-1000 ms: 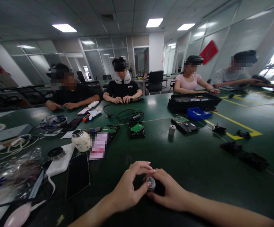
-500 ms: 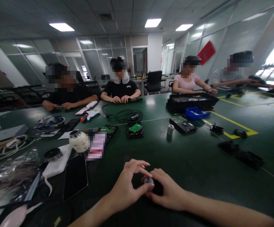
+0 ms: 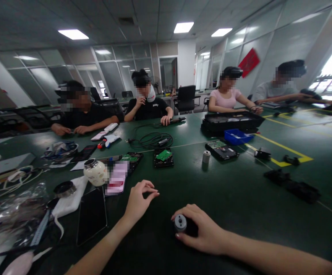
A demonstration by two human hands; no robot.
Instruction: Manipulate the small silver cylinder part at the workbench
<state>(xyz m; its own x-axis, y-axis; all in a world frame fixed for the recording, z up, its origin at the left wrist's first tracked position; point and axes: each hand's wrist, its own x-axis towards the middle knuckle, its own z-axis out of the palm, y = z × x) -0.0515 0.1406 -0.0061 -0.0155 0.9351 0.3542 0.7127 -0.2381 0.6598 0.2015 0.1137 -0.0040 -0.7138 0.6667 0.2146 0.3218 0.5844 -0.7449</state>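
My right hand [image 3: 201,231] is closed around a small grey metal motor [image 3: 180,223], a short cylinder that stands upright on the table. Dark holes show in its round top. Off to the left, my left hand [image 3: 141,196] hovers over the table with thumb and fingertips brought together in a pinch. Whatever sits between those fingertips, if anything, is too small to make out. A second silvery motor [image 3: 206,157] stands farther back. Nearest to the left hand are a pink patterned card [image 3: 118,177] and a hard drive with a green circuit board [image 3: 164,156].
The green table [image 3: 240,198] carries a cream jar [image 3: 95,172], a black phone [image 3: 91,215] and clear plastic bags [image 3: 13,217] at left. A coiled cable [image 3: 151,141], blue tray [image 3: 237,136], another hard drive [image 3: 222,150] and black parts [image 3: 293,185] lie beyond. Several people sit opposite.
My left hand has moved off the motor, up and to the left, uncovering its top. My right hand stays in place. A person opposite has raised one hand toward the head.
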